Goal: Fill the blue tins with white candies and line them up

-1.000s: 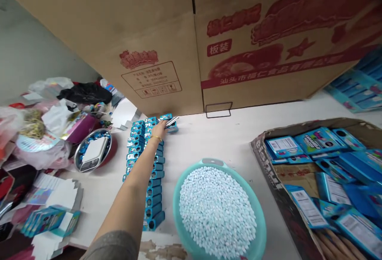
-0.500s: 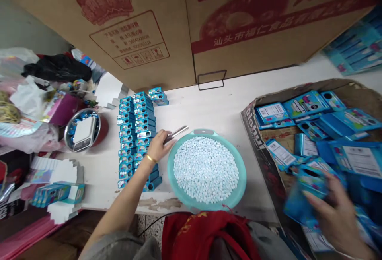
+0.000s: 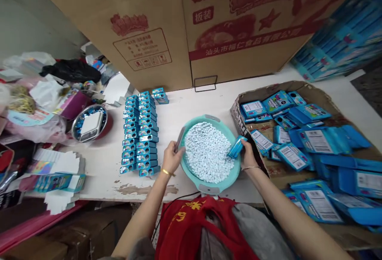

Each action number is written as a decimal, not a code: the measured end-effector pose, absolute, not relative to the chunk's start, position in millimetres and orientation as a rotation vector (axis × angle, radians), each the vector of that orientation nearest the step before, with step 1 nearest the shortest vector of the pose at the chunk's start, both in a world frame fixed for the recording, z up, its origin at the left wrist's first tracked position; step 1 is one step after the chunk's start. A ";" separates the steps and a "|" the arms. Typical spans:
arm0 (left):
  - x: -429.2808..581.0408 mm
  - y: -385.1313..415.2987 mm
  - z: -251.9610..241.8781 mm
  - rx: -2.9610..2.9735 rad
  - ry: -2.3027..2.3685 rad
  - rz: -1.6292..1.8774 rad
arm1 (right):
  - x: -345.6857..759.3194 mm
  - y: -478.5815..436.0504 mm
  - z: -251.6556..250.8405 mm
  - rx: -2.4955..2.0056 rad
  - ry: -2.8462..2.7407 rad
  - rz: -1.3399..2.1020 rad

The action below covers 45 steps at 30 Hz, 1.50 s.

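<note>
My left hand [image 3: 172, 157] rests at the left rim of a round teal basin [image 3: 210, 121], shut on a narrow metal tool [image 3: 180, 139]. The basin holds a heap of small pale blue candies [image 3: 207, 152]. My right hand [image 3: 247, 153] is at the basin's right rim, pinching a small blue box [image 3: 237, 147] above the candies. Left of the basin, blue boxes with clear windows stand in tight rows [image 3: 140, 132] on the white table [image 3: 209, 101]. A cardboard tray of blue printed packets [image 3: 298, 132] lies to the right.
Large printed cardboard cartons [image 3: 149, 41] stand along the table's far side. At the left are a steel bowl with a white block [image 3: 89, 123], plastic bags, and stacks of white and blue card. A red garment [image 3: 205, 228] shows at the near edge.
My left hand has moved from the far end of the box rows to the basin's rim. My right hand has come from over the tray to the basin with a blue box.
</note>
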State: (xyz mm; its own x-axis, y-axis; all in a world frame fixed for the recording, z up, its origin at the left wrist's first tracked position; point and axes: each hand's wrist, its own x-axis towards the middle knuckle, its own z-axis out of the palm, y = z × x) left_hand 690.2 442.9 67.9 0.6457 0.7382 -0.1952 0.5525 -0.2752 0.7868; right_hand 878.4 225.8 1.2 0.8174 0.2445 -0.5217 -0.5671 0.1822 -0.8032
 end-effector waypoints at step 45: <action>745.0 453.0 10.3 2.427 0.324 -0.389 | 861.6 214.3 40.4 -1.574 -0.211 0.543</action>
State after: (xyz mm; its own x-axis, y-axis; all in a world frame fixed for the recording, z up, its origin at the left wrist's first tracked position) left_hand 745.0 453.0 10.3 0.9253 0.1321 -0.3554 0.3254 -0.7579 0.5655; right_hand 861.6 214.3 40.4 0.8665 0.4523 -0.2112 -0.1912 -0.0903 -0.9774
